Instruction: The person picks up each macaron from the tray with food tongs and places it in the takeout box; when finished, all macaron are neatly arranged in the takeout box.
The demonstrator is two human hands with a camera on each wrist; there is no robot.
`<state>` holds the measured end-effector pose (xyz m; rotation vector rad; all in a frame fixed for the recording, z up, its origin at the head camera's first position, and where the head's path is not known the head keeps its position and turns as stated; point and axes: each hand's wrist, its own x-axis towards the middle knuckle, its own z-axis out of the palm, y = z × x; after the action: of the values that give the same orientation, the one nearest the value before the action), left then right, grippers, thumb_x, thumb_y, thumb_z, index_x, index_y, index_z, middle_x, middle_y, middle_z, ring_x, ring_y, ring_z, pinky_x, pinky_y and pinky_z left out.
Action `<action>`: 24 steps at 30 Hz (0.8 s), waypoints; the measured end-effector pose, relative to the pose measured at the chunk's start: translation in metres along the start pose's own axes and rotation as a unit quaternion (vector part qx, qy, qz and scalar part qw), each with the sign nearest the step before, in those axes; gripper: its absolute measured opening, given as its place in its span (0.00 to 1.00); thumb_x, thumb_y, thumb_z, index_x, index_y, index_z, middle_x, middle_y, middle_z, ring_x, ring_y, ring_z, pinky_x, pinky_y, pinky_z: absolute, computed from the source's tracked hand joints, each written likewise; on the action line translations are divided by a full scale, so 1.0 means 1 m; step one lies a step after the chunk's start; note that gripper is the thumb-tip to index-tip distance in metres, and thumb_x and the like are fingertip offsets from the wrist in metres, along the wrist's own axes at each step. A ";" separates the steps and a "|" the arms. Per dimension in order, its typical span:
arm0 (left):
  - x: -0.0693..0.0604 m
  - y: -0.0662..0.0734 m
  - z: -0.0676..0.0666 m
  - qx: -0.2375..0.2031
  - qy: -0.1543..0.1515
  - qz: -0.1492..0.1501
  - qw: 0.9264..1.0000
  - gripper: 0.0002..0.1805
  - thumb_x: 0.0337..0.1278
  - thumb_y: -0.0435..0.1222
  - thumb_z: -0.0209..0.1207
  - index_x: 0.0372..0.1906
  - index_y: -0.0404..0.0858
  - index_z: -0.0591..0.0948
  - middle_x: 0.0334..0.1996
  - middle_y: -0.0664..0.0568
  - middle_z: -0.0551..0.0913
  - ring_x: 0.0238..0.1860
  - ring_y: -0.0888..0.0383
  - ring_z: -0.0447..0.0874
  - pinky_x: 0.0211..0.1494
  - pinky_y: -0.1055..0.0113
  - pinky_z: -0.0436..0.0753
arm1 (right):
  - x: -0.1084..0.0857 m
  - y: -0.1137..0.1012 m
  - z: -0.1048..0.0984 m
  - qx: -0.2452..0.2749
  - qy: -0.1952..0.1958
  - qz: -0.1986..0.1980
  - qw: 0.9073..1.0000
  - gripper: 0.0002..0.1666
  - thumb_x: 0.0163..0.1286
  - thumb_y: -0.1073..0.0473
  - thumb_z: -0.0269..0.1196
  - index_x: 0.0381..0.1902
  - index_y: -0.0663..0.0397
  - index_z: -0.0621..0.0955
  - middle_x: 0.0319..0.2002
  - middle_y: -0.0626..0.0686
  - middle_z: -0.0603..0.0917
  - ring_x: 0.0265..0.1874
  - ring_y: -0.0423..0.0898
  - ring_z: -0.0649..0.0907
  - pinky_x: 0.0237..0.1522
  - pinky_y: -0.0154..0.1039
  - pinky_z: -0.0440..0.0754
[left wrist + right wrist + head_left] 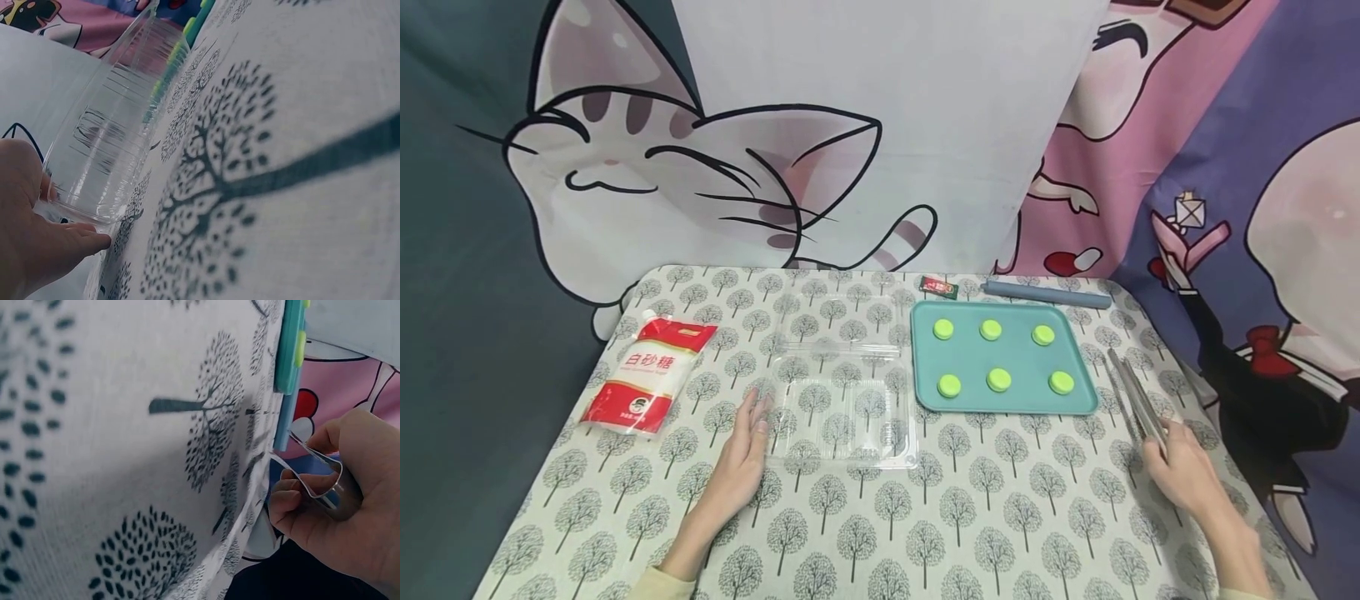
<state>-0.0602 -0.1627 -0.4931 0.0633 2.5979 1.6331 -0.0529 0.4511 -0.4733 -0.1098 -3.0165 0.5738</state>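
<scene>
Right hand, fingers gripping metal tongs, left hand, fingers straight and relaxed at left side of clear plastic container, on patterned tabletop, teal tray just beside container, bearing six green rounds, grey-blue bar beyond.

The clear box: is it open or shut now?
Open: in the head view, the clear box has its lid folded back, not covering it.
</scene>
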 end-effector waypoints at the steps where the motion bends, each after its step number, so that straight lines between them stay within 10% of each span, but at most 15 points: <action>1: 0.000 0.000 0.000 0.000 -0.001 0.000 1.000 0.33 0.83 0.38 0.36 0.82 0.39 0.39 0.79 0.36 0.55 0.76 0.34 0.60 0.80 0.36 0.52 | -0.002 -0.002 0.000 0.001 0.004 -0.004 1.000 0.33 0.76 0.60 0.45 0.66 0.87 0.60 0.59 0.84 0.66 0.52 0.81 0.70 0.52 0.75 0.71; 19: 0.002 0.000 0.000 -0.005 -0.005 0.001 1.000 0.33 0.83 0.38 0.35 0.82 0.38 0.38 0.79 0.35 0.54 0.78 0.34 0.56 0.81 0.37 0.51 | -0.033 -0.049 -0.011 0.043 0.025 -0.074 0.996 0.30 0.69 0.65 0.57 0.66 0.74 0.69 0.50 0.77 0.78 0.46 0.73 0.79 0.43 0.70 0.76; 24: 0.002 0.000 0.001 -0.003 -0.004 0.003 1.000 0.33 0.83 0.37 0.35 0.82 0.37 0.38 0.79 0.34 0.55 0.77 0.34 0.57 0.81 0.37 0.52 | -0.037 -0.052 -0.011 0.037 0.033 -0.098 0.994 0.30 0.64 0.66 0.63 0.64 0.69 0.72 0.44 0.67 0.82 0.39 0.56 0.81 0.36 0.57 0.80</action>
<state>-0.0619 -0.1621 -0.4933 0.0771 2.5880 1.6395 -0.0186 0.4032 -0.4462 0.1672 -2.8919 0.6484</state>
